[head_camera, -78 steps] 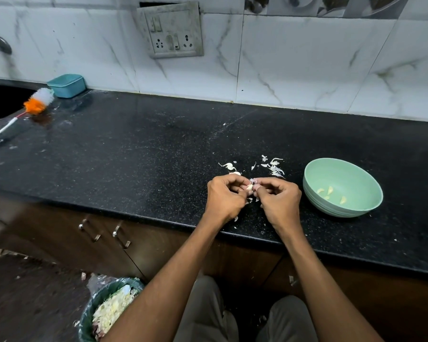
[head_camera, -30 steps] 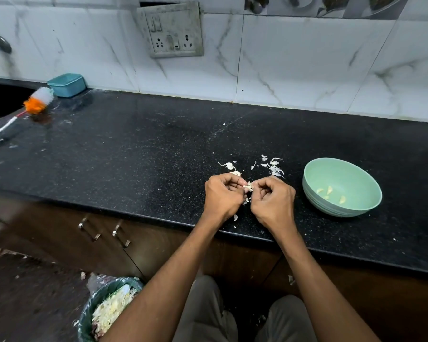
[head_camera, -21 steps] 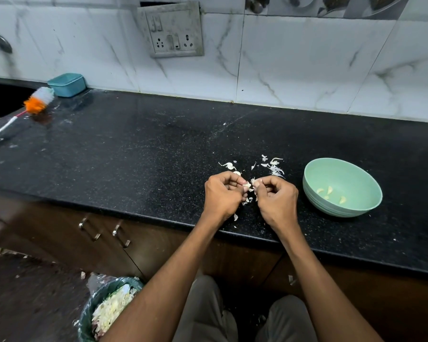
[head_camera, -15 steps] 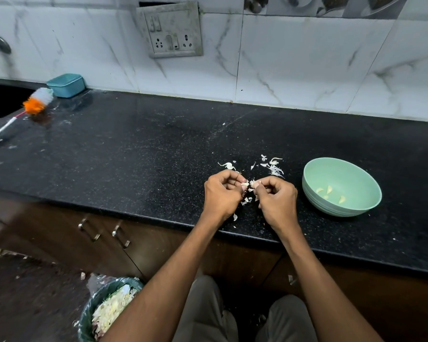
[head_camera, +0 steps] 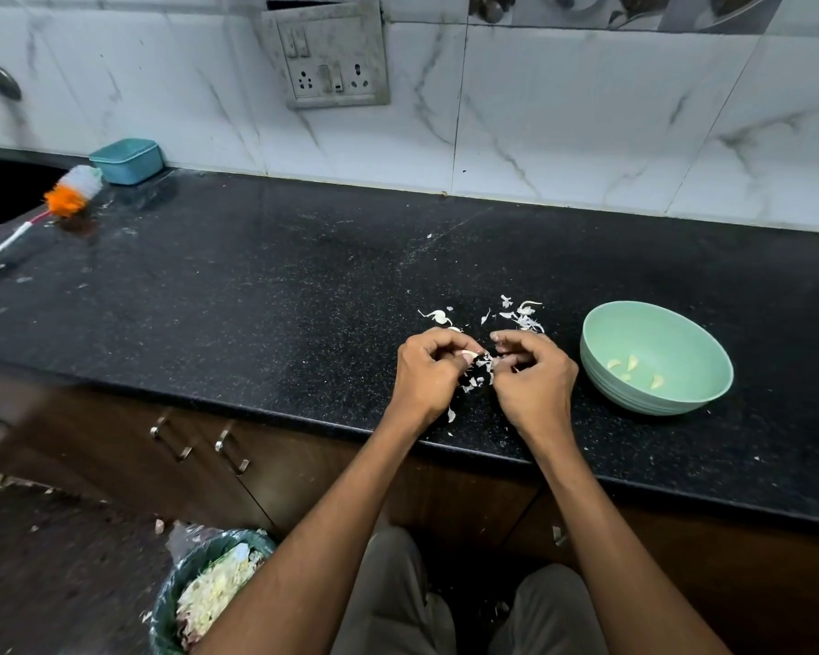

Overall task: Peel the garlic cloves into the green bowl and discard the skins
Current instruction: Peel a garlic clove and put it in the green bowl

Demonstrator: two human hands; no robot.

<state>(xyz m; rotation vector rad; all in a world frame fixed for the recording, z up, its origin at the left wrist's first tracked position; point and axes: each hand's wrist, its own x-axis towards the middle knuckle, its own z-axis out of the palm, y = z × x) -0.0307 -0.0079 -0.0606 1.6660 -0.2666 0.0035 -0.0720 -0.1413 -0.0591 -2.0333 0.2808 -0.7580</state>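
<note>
Partway through — four peeled cloves (head_camera: 633, 366) lie in the green bowl (head_camera: 710, 366), left hand (head_camera: 429, 375) pinches a pale garlic clove (head_camera: 469, 356), right hand (head_camera: 533, 375) curls around what looks like skin, loose skins (head_camera: 521, 315) lie on the counter (head_camera: 256, 286) — undiscarded, bin (head_camera: 209, 593) below.

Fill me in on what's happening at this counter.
A person is peeling garlic over the black counter. The left hand pinches a garlic clove, while the right hand picks at its skin. Loose skins lie just behind the hands. The green bowl, to the right, holds a few peeled cloves.
</note>
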